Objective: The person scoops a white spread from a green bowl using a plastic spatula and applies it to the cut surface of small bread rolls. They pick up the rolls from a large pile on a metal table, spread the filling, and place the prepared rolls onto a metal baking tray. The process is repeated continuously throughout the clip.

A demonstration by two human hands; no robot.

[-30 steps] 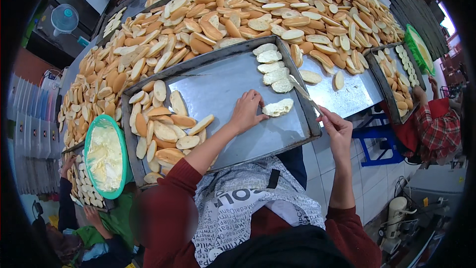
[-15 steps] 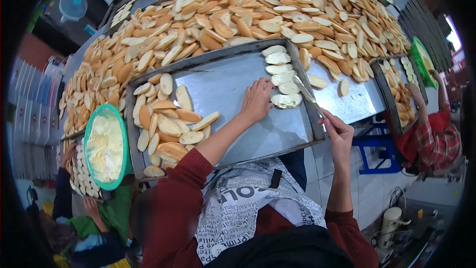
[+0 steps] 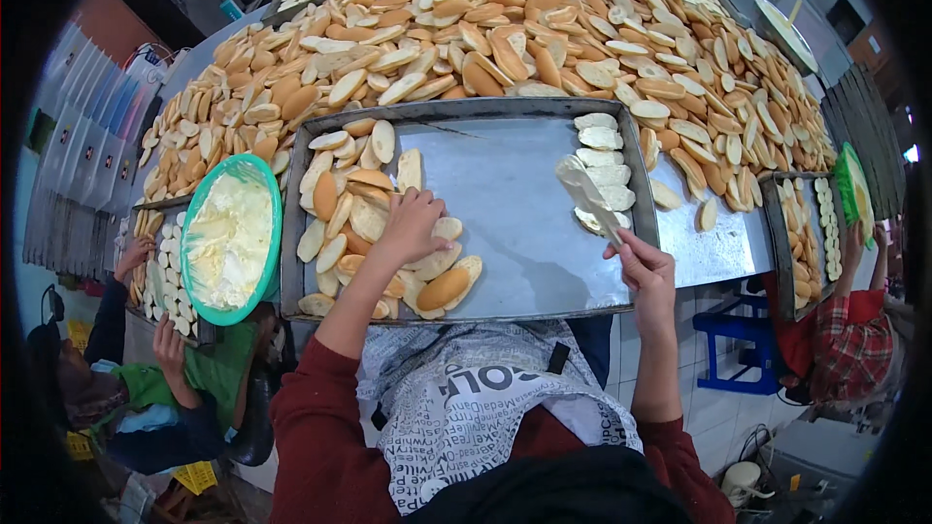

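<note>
My left hand (image 3: 416,230) is over the bread slices (image 3: 369,218) at the left of the metal tray (image 3: 505,109). Its fingers are curled down and closed on a bread slice (image 3: 434,263) at the pile's right edge. In my right hand (image 3: 643,274) is a spreading knife (image 3: 597,206), gripped by its handle, with pale cream on the blade. The blade hangs over the lower end of a column of cream-coated slices (image 3: 600,139) along the tray's right side and hides part of them.
A green bowl of cream (image 3: 275,262) stands left of the tray. A large heap of bread slices (image 3: 466,39) spreads behind it. Co-workers handle another tray at the left and a tray (image 3: 782,262) at the right. A blue stool (image 3: 736,340) is on the tiled floor.
My left hand has moved left from beside the coated slices to the loose bread. The knife has shifted over the column, its blade now broad side up. The whole view has shifted too.
</note>
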